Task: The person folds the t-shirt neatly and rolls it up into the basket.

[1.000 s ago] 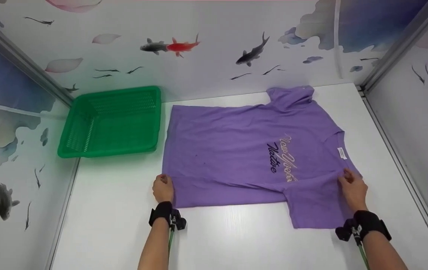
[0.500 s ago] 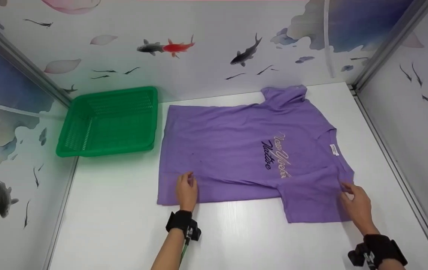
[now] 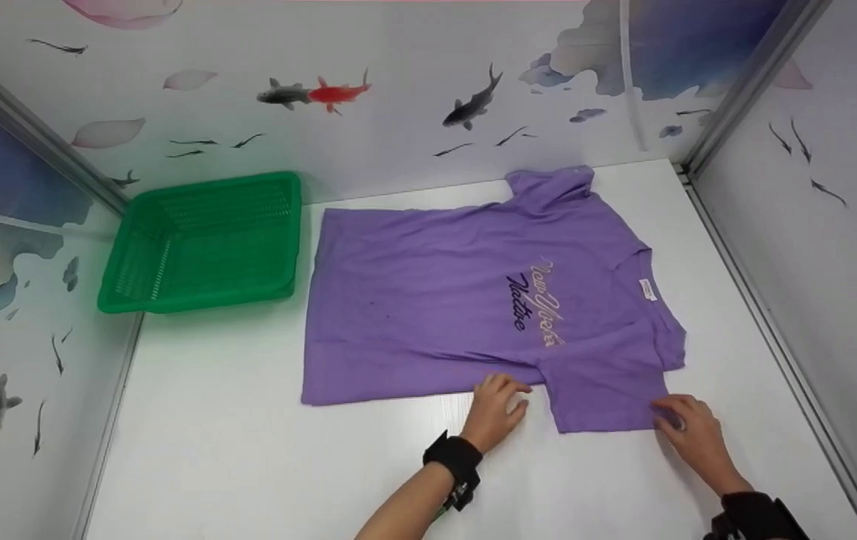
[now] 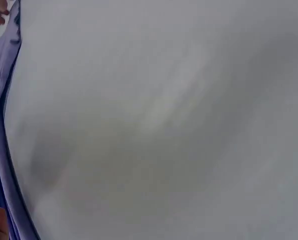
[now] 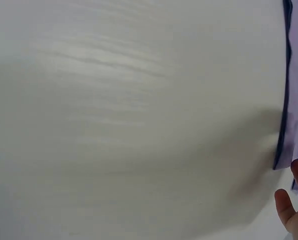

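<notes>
— Head view first: the purple shirt (image 3: pixel 428 292) lies spread on the desk (image 3: pixel 211 420), just right of the green basket (image 3: pixel 218 259), hem toward the basket, collar label (image 3: pixel 648 289) at the end away from it.

— And the hands?

— Left hand (image 3: pixel 494 412) is at the shirt's near edge, well to the basket's right. Grip apart, thumb standing off the fingers! Right hand (image 3: pixel 698 442), even farther from the basket, has its fingertips at the outer edge of the near sleeve (image 3: pixel 608 397). Thumb and forefinger look parted there too.

— My read: this step is about setting that sleeve. What makes it go well?

— Light fingertips, I'd say, and an even pull at both ends. Those creases (image 3: pixel 473 357) on the basket side of the sleeve could bunch if one hand drags alone.

— Over to the left wrist view: mostly desk, a strip of shirt, a few fingertips. Basket out of shot. Can't tell whether they press the cloth.

— Right wrist view now: the thumb stands clear of the fingers, and the fingers overlap the cloth's edge. Nothing clamped that I can see.

— Then the tip is to take a flat, square hold before lifting anything.
</notes>
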A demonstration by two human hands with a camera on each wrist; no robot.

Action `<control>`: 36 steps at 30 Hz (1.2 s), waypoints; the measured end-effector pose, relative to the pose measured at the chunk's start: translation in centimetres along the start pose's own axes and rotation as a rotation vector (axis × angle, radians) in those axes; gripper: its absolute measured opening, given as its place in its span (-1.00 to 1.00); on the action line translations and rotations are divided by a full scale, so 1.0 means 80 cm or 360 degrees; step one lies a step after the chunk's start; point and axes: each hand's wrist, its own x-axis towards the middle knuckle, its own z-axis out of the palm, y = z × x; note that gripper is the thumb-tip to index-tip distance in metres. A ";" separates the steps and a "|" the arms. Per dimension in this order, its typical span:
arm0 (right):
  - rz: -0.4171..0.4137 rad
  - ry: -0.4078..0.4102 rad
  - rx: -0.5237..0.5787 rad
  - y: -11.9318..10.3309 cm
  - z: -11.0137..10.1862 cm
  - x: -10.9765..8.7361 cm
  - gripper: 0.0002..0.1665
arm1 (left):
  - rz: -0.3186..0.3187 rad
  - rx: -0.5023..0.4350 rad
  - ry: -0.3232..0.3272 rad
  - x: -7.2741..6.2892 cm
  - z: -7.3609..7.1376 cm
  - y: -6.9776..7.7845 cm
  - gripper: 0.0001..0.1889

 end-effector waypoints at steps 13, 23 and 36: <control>-0.0163 0.0072 -0.0076 0.014 0.008 -0.010 -0.63 | 0.0294 0.0471 -0.0527 0.005 0.043 0.044 -0.78; 0.0010 0.0011 -0.0066 0.011 0.007 -0.004 -0.76 | 0.0412 0.0851 -0.0336 0.010 0.056 0.058 -0.94; -0.0013 0.0196 -0.0067 -0.010 -0.022 0.072 -0.81 | 0.0193 0.0482 -0.0044 0.072 0.034 0.055 -0.97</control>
